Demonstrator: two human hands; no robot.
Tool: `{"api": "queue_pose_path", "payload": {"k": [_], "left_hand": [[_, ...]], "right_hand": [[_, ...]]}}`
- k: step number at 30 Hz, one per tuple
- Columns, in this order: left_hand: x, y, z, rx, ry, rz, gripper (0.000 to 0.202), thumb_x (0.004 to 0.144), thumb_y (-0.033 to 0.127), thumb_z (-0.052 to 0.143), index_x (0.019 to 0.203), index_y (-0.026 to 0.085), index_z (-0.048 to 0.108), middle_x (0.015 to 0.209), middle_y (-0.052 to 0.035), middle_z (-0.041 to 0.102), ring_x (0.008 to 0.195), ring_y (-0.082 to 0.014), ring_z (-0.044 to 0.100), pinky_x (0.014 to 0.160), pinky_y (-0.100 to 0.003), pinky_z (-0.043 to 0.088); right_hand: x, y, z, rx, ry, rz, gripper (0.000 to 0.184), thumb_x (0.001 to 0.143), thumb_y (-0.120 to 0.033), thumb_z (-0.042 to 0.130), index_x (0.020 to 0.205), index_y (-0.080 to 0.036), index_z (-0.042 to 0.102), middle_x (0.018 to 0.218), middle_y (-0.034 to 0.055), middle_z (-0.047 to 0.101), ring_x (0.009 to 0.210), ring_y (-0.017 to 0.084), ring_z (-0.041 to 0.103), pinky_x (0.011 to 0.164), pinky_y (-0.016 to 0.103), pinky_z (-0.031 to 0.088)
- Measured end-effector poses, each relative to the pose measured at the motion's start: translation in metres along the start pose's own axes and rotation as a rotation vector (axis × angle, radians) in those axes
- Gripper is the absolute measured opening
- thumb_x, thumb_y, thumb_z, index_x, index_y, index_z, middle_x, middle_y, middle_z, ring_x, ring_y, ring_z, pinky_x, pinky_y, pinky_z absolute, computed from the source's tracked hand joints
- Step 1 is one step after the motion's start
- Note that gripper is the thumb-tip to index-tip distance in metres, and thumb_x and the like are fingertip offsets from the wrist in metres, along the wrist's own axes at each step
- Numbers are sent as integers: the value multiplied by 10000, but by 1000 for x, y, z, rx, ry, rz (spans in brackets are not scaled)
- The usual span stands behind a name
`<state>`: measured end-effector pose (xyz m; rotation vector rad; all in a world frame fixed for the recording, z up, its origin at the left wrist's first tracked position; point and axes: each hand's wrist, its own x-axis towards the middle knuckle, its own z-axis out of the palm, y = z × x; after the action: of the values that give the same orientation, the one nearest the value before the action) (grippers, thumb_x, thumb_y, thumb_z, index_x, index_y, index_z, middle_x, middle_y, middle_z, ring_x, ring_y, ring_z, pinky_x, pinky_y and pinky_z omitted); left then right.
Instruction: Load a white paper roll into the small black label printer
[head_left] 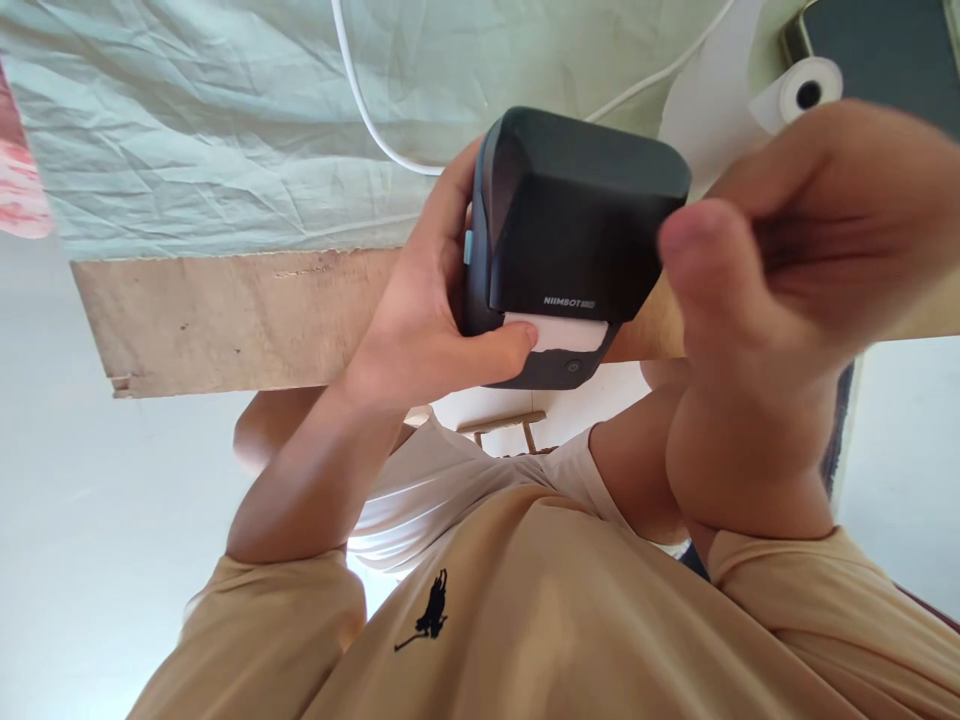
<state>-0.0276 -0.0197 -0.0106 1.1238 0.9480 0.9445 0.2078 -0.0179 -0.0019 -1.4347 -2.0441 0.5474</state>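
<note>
My left hand (420,320) grips a black NIIMBOT label printer (577,220) from its left side, holding it just above the table's edge. Its thumb rests on the white label (559,333) that sticks out of the printer's slot. My right hand (787,300) is raised close to the camera at the right, in front of the printer's right end. Its fingers are curled in and the thumb points left; whatever is inside them is hidden, and the hand is slightly blurred.
A wrinkled pale green cloth (225,120) covers the table, whose bare wooden edge (225,310) faces me. A white cable (360,100) runs across the cloth behind the printer. A white label roll (806,92) and a dark flat device (877,45) lie at the far right.
</note>
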Motion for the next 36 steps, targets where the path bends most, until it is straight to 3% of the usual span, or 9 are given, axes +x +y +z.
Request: {"api": "queue_pose_path", "payload": {"k": [4,6,9,11,14,22,25,32,36], "left_hand": [[2,-12,-2,-93,-40,-3,543,786,209,826,1266,244,575,1362,-62,745,1333,-263,759,1107,-415,654],[5,-24,-4,-69,-5,28,521,881,296,878,1332,243,623,1350,-74,782,1395,-308,761,1172,-472,643],[6,-32,-5,-129,11,157,723,864,705,1000,1359,273,699,1195,-54,794,1185,-328,813,914,-438,657],[4,-27,-4,-90,24,-1,569,934,529,1018,1336,249,730,1222,-66,803,1204,-310,798,987,-450,660],[0,-14,-3,-121,32,-33,466,900,435,1064,1222,273,768,1133,-35,793,1133,-265,781,948,-399,635],[1,-13,-4,-179,1,-48,491,894,424,1069,1239,266,757,1123,-63,759,1019,-265,738,818,-391,623],[2,-12,0,-166,22,-39,549,912,518,1052,1286,258,745,1167,-73,781,1133,-314,786,877,-418,663],[26,-13,26,-155,199,131,632,1135,795,682,1558,326,686,1204,-77,796,1427,-392,787,1152,-534,717],[31,-25,23,-175,261,117,624,1166,835,569,1505,334,721,1241,-74,793,1538,-388,742,1243,-538,688]], "right_hand": [[2,-14,11,240,245,27,842,1038,-764,769,639,-159,341,613,9,183,624,56,210,620,307,183],[3,-12,12,298,140,87,920,1019,-791,777,580,-148,288,605,6,111,606,27,151,601,291,103],[6,-5,10,357,4,130,1033,938,-863,824,513,-140,221,574,8,85,593,10,111,576,296,-4],[7,-1,8,354,-50,154,1091,883,-1004,772,520,-139,214,566,11,105,597,11,119,563,296,9],[9,2,8,307,-82,191,1131,813,-1185,598,543,-156,215,577,14,112,601,17,120,544,298,58],[8,6,12,294,-100,200,1131,810,-1186,597,557,-151,219,597,11,105,612,5,112,522,277,103],[9,6,12,290,-117,223,1137,775,-1207,592,547,-145,255,574,14,132,597,5,131,519,273,114],[8,10,20,371,-70,215,1105,798,-1196,600,571,-169,260,582,2,144,601,21,124,526,277,157],[8,15,22,406,-90,166,1026,907,-1137,552,616,-167,389,573,19,338,586,40,235,560,319,187]]}}
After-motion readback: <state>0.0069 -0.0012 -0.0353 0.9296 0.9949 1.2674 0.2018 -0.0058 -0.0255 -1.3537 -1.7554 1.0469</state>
